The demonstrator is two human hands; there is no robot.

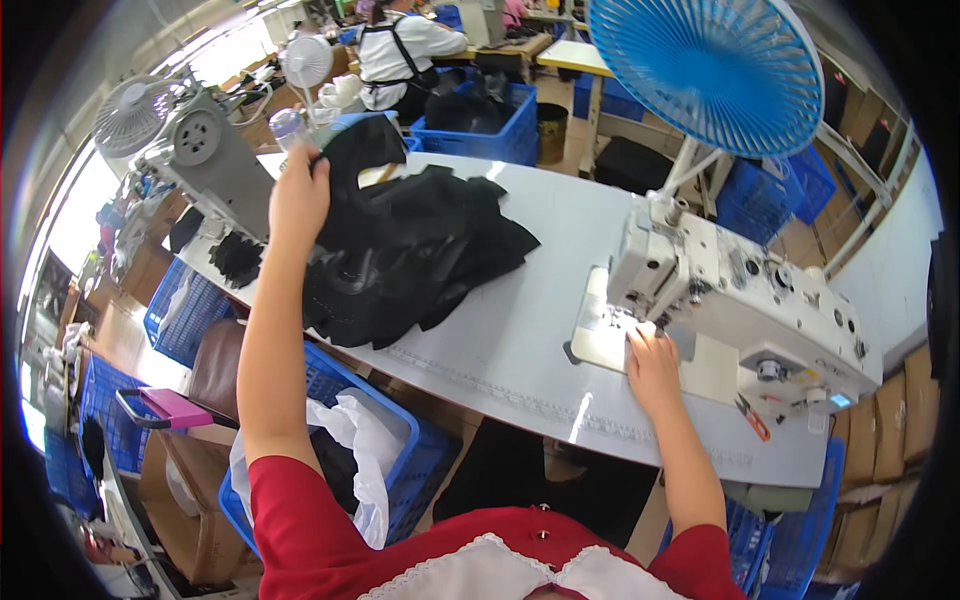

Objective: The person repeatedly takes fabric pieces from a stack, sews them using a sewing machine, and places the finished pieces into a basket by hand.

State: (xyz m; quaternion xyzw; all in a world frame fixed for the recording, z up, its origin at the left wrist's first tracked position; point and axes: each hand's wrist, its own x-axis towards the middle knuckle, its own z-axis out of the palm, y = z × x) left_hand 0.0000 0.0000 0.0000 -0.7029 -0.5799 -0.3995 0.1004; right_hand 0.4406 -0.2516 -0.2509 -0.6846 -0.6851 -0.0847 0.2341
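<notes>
My left hand (300, 195) is raised at the far left of the white sewing table (500, 340), its fingers closed on the edge of a black fabric piece (365, 145). Below that piece lies a loose heap of black fabric (400, 260). My right hand (653, 365) rests at the bright needle plate of a white sewing machine (740, 290). Its fingers are stretched toward the presser foot, slightly apart, and I see nothing held in them. Glare hides detail at the fingertips. Orange-handled thread snips (753, 418) lie right of that hand.
A blue fan (710, 70) stands over the machine. Left of the fabric is another grey machine (215, 150) with a small fan. A blue crate (400, 440) with white plastic sits below the table's front edge. Beyond the table, a person (405, 50) works near another blue crate (515, 130).
</notes>
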